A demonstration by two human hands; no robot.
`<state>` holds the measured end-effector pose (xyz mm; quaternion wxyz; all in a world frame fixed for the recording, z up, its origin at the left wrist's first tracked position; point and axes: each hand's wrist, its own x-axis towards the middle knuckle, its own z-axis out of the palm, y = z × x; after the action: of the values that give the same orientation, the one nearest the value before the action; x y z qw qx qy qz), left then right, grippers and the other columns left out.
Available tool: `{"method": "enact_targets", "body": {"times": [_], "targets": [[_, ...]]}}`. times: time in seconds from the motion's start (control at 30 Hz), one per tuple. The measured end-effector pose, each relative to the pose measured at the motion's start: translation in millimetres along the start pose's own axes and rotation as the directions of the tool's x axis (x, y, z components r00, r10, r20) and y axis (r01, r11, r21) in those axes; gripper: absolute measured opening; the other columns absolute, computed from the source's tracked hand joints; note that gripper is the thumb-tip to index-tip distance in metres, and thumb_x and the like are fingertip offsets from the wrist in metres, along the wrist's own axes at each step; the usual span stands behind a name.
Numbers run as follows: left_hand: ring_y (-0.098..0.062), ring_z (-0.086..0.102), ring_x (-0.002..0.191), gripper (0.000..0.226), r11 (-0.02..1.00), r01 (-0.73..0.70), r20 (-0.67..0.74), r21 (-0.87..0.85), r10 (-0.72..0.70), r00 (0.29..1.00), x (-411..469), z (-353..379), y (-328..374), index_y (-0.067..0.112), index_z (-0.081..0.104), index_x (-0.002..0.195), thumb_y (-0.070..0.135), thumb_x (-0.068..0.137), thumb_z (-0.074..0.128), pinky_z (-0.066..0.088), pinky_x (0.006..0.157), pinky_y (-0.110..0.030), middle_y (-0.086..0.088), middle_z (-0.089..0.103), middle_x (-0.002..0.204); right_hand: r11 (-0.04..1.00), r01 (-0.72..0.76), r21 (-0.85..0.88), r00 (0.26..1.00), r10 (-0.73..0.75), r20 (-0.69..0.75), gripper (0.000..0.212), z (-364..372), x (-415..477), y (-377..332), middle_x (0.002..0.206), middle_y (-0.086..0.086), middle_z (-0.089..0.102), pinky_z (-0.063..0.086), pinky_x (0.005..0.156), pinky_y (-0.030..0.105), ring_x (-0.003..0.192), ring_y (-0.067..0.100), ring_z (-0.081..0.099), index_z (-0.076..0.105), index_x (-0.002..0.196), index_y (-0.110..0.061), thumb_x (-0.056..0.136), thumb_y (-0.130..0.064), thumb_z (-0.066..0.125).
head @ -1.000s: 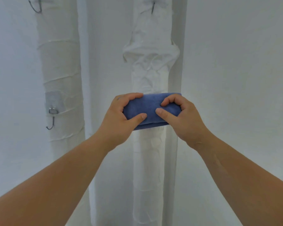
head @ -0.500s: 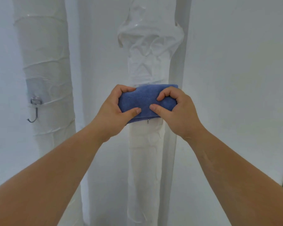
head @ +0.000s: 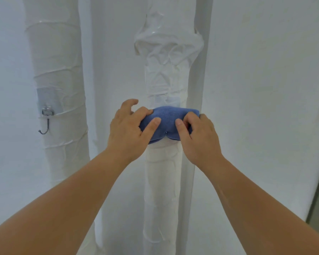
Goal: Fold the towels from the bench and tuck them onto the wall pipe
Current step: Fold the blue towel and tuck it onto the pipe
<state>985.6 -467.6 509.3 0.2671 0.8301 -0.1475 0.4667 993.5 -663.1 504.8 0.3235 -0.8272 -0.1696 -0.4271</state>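
On the head camera I see the folded blue towel (head: 168,118) held against the front of the middle white-wrapped pipe (head: 161,181), just below a grey patch on its wrapping, and bulging toward me between the two hands. The left hand (head: 127,131) pinches the towel's left end, with the thumb on the front, fingers curled over the top edge and the forefinger lifted clear. The right hand (head: 199,140) grips the right end, thumb in front and fingers curled over the top. Left of that pipe stands a thicker wrapped pipe (head: 57,70) carrying a metal hook (head: 45,124).
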Motion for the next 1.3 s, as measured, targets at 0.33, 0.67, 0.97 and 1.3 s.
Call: {"method": "enact_targets", "body": {"times": [0.33, 0.67, 0.97, 1.3], "targets": [[-0.020, 0.018, 0.155, 0.058, 0.951, -0.247, 0.001, 0.188, 0.252, 0.968, 5.5, 29.3, 7.2, 0.013, 0.031, 0.157, 0.031, 0.102, 0.023, 0.008, 0.126, -0.051, -0.001, 0.029, 0.165, 0.883, 0.322, -0.341, 0.935, -0.354, -0.034, 0.056, 18.1, 16.1, 7.6, 0.168, 0.001, 0.018, 0.011, 0.125, 0.052, 0.156, 0.025, 0.007, 0.024, 0.158, -0.018, 0.105, -0.036, 0.025], [-0.027, 0.005, 0.157, 0.065, 0.931, -0.351, -0.150, 0.096, 0.362, 0.920, 19.7, 62.0, -16.2, 0.009, 0.011, 0.159, 0.045, 0.105, 0.016, 0.005, 0.126, -0.055, -0.010, 0.012, 0.168, 0.911, 0.391, -0.135, 0.894, -0.410, -0.179, 0.065, 44.2, 29.9, 27.1, 0.167, 0.011, 0.020, 0.014, 0.123, 0.059, 0.156, 0.034, 0.006, 0.023, 0.157, -0.011, 0.105, -0.049, 0.018], [-0.020, -0.004, 0.157, 0.066, 0.950, -0.266, -0.014, 0.164, 0.272, 0.962, 11.4, 51.8, -8.3, 0.017, 0.000, 0.160, 0.050, 0.105, 0.013, -0.001, 0.126, -0.052, 0.000, -0.001, 0.169, 0.925, 0.291, -0.245, 0.952, -0.306, -0.027, 0.067, 30.7, 21.8, 21.1, 0.170, 0.001, 0.005, 0.009, 0.125, 0.055, 0.157, 0.026, -0.005, 0.005, 0.161, -0.023, 0.103, -0.055, 0.013], [-0.013, -0.030, 0.150, 0.064, 0.916, -0.118, 0.224, 0.383, 0.032, 0.974, -0.2, 9.4, 27.6, 0.028, -0.029, 0.151, 0.048, 0.104, 0.009, -0.017, 0.123, -0.051, 0.012, -0.035, 0.161, 0.875, 0.199, -0.442, 0.980, -0.180, 0.084, 0.068, 1.0, 5.8, -4.9, 0.170, -0.002, -0.010, 0.000, 0.124, 0.058, 0.155, 0.028, -0.014, -0.007, 0.160, -0.026, 0.101, -0.055, 0.013]]}}
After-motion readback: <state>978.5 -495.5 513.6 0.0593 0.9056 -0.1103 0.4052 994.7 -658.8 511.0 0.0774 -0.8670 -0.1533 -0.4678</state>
